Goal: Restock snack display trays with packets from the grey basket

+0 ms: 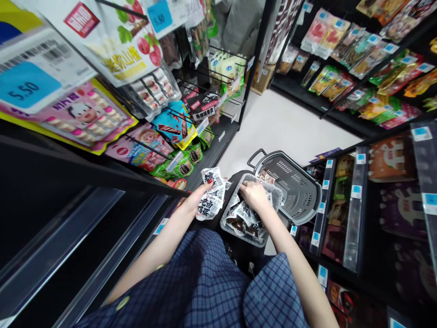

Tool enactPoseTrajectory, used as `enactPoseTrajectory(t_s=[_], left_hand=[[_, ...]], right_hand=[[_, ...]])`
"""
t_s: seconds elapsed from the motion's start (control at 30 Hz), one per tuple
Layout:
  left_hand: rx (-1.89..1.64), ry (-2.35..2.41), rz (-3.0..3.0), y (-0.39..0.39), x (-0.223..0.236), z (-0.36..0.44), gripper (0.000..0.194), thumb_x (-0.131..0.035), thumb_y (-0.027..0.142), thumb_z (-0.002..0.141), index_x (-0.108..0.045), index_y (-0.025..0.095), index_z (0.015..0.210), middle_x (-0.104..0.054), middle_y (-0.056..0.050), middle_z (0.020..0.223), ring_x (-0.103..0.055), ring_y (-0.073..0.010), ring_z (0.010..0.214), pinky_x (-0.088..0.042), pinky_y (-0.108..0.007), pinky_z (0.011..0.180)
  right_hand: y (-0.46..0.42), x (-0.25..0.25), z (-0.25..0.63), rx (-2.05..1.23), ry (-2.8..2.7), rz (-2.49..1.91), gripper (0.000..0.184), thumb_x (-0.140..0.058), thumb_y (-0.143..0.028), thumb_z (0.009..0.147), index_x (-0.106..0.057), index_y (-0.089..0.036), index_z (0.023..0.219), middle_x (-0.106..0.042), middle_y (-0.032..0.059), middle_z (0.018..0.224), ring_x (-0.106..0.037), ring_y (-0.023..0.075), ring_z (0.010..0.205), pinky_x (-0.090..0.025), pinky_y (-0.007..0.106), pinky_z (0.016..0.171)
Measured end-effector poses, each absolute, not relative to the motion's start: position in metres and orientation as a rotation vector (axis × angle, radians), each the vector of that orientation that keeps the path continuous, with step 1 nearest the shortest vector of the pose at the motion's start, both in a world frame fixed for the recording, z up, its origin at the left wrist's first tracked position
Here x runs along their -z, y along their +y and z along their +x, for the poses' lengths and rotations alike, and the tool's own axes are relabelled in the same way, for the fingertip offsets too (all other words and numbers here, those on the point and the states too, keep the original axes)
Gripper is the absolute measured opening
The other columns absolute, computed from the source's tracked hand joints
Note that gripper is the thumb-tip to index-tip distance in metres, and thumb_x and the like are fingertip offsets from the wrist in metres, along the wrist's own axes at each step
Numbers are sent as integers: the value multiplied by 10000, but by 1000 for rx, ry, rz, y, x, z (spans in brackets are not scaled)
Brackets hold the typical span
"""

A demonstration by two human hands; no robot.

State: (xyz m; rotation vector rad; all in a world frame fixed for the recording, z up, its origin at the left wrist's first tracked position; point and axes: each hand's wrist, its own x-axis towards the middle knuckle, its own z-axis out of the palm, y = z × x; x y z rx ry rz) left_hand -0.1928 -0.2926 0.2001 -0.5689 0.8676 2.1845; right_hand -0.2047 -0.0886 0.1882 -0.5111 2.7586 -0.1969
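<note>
My left hand (pixel 197 197) grips a bunch of white snack packets (pixel 210 197) with black and red print, held over my lap. My right hand (pixel 253 195) reaches into a clear plastic tray (pixel 229 222) that holds more of the same packets (pixel 246 217), some showing dark contents. Its fingers are curled down among those packets, and I cannot make out whether they hold one. The tray rests low between the two shelf units, just in front of my knees in a blue checked skirt.
A grey shopping basket (pixel 296 187) lies on the white floor right behind the tray. Black shelves with hanging snack bags and blue price tags line the left (pixel 177 125) and the right (pixel 355 200). The aisle floor (pixel 283 123) runs ahead.
</note>
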Motion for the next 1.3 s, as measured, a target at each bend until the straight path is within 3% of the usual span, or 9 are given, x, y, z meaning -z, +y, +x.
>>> enactPoseTrajectory(t_s=[0.27,0.5,0.67,0.87,1.07,1.3], left_hand=[[-2184,862,-558,-292,-201,-193,554,-464,283,869,-370,78,1376,-712,-123,839,-650,-197,548,-516,-285,485],[-2183,861,-573,-291,-200,-193,515,-412,285,891,-398,70,1359,-712,-139,849,-653,-194,551,-514,-272,478],[-2186,852,-531,-293,-198,-192,540,-448,305,875,-395,73,1360,-711,-144,855,-657,-210,557,-512,-284,457],[-2188,839,-528,-293,-199,-192,502,-464,299,872,-447,85,1325,-712,-126,814,-654,-190,555,-521,-265,482],[-2203,837,-479,-293,-200,-192,519,-504,298,849,-452,87,1321,-712,-118,820,-653,-182,554,-525,-261,499],[-2183,860,-503,-291,-206,-191,530,-514,308,845,-452,76,1317,-712,-122,829,-659,-198,577,-518,-270,489]], right_hand=[[-87,-190,-200,193,2851,-409,285,-352,-238,924,-614,-167,1013,-648,97,971,-604,202,859,-399,270,707],[-81,-191,-195,184,2746,-662,218,-430,-190,898,-646,-175,875,-644,73,903,-597,173,786,-392,249,686],[-80,-195,-193,165,2724,-760,236,-400,-142,903,-636,-138,921,-632,121,967,-573,214,904,-395,282,763],[-90,-185,-191,208,2708,-688,209,-462,-99,858,-668,-104,823,-659,139,828,-602,225,867,-429,280,744],[-73,-196,-190,431,2765,-631,243,-447,-192,901,-673,-185,991,-677,73,1016,-582,165,1031,-408,249,889],[-43,-226,-181,905,2999,-266,219,-478,-226,878,-685,-192,942,-695,56,947,-636,174,864,-457,283,813]])
